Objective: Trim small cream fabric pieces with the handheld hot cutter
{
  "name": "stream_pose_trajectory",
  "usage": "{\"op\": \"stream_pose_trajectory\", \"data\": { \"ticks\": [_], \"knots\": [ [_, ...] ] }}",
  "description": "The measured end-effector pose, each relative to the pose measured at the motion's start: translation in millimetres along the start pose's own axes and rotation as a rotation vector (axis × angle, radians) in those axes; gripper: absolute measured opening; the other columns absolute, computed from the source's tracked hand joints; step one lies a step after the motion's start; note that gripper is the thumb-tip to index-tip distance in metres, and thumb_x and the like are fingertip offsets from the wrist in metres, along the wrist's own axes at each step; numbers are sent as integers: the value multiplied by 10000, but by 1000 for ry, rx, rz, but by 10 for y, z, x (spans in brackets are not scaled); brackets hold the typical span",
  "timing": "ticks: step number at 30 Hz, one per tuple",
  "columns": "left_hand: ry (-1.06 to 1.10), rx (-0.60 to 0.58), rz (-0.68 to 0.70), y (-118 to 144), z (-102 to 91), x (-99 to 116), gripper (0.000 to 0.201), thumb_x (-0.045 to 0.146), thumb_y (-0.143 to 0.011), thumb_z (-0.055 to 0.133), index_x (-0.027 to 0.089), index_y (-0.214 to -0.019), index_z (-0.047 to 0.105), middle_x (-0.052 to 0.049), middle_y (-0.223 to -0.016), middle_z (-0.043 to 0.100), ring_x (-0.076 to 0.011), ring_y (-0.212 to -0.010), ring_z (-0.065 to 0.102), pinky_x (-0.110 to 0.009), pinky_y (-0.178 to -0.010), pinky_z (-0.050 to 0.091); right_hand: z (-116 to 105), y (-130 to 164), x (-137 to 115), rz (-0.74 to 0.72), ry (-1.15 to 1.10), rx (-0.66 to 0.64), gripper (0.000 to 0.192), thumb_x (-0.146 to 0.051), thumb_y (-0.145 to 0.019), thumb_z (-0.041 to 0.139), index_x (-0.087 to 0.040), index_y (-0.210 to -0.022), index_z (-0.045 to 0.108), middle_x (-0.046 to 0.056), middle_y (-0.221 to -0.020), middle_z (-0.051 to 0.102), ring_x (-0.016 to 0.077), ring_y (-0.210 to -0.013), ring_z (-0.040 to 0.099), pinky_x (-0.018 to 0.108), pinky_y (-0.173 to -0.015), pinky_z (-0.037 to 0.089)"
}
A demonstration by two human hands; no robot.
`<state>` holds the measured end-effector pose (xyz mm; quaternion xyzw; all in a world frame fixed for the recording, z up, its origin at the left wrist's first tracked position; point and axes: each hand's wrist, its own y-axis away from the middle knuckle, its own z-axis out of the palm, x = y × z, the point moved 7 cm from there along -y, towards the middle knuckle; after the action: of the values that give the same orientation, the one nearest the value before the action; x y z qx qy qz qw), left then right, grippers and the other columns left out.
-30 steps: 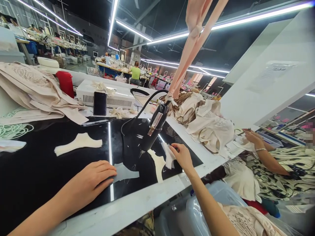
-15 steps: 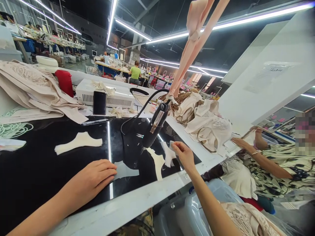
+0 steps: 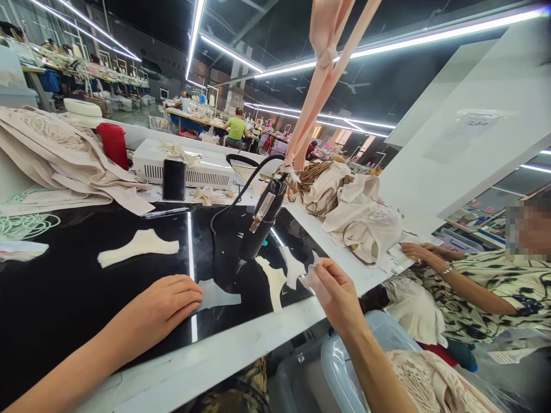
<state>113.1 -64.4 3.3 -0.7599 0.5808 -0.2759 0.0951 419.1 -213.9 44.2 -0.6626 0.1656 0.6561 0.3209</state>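
My left hand (image 3: pixel 166 304) lies flat on the black tabletop, its fingertips on the left end of a translucent cut piece (image 3: pixel 221 298). My right hand (image 3: pixel 342 292) is closed in a pinch on a thin translucent piece (image 3: pixel 317 284), lifted at the table's right edge. Just left of it lie a white cut piece (image 3: pixel 293 268) and a cream cut piece (image 3: pixel 272 278). Between my hands a black pen-like handheld tool (image 3: pixel 262 215) hangs tip down from pink straps (image 3: pixel 312 97). Farther left lies another cream cut piece (image 3: pixel 138 246).
A pale control box (image 3: pixel 189 172) with a phone (image 3: pixel 174 179) against it stands behind. Beige garments (image 3: pixel 47 149) pile at the left, more garments (image 3: pixel 361 206) at the right. A co-worker's hands (image 3: pixel 419 252) handle cloth at far right. A plastic bin (image 3: pixel 344 367) stands below the edge.
My right hand has moved right and toward me, carrying the translucent piece away from beside the white piece. The hanging tool has swung slightly left. My left hand has barely moved.
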Motion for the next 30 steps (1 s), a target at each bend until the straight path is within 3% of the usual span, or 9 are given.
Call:
{"op": "stream_pose_trajectory", "data": {
  "ticks": [6,10,13,19,23,26,30],
  "knots": [
    [141,-50,-96,-73,-92,64,229,323,-1033,512,246,-1028,728,-6,-1052,746,-195,-1069,651,-353,-1034,476,803,559,130,127,-84,-213,307,-496,-823,773,-213,-833,655,-29,-585,561,125,-571,482,263,-577,397],
    [510,-10,-300,-68,-134,128,217,373,-972,610,250,-1115,717,-32,-1160,721,-198,-1094,642,-333,-1005,490,1237,820,308,183,-90,-306,293,-513,-870,721,-225,-859,668,-15,-612,607,145,-616,514,269,-628,415],
    [792,-38,-396,-63,-63,242,249,408,-909,676,222,-1069,721,-39,-1087,726,-200,-1016,653,-326,-954,495,1417,911,426,190,-88,-301,281,-514,-870,720,-237,-867,674,-11,-663,630,155,-666,550,272,-682,440],
    [1116,-73,-582,-25,106,345,157,312,-841,734,165,-859,682,-7,-827,685,-144,-811,618,-262,-784,480,1483,996,657,266,-114,-256,293,-532,-838,744,-246,-864,687,-15,-705,588,153,-682,530,260,-663,431],
    [1151,-145,-588,-20,122,391,115,277,-842,690,163,-844,671,-2,-788,659,-130,-739,571,-261,-722,448,1454,1006,753,340,-155,-288,301,-527,-825,757,-251,-939,715,8,-790,623,163,-721,534,275,-679,445],
    [1101,-216,-589,-14,119,413,112,280,-845,675,168,-850,667,8,-754,643,-125,-707,544,-258,-690,428,1405,966,749,335,-138,-279,286,-513,-810,778,-239,-869,719,5,-757,604,162,-721,530,278,-688,451],
    [1058,-174,-633,-9,99,349,131,292,-836,679,165,-815,659,34,-694,571,-104,-652,470,-234,-623,372,1293,884,671,280,-132,-168,298,-496,-745,839,-231,-814,722,-10,-720,571,136,-657,510,257,-632,443]
  ]
}}
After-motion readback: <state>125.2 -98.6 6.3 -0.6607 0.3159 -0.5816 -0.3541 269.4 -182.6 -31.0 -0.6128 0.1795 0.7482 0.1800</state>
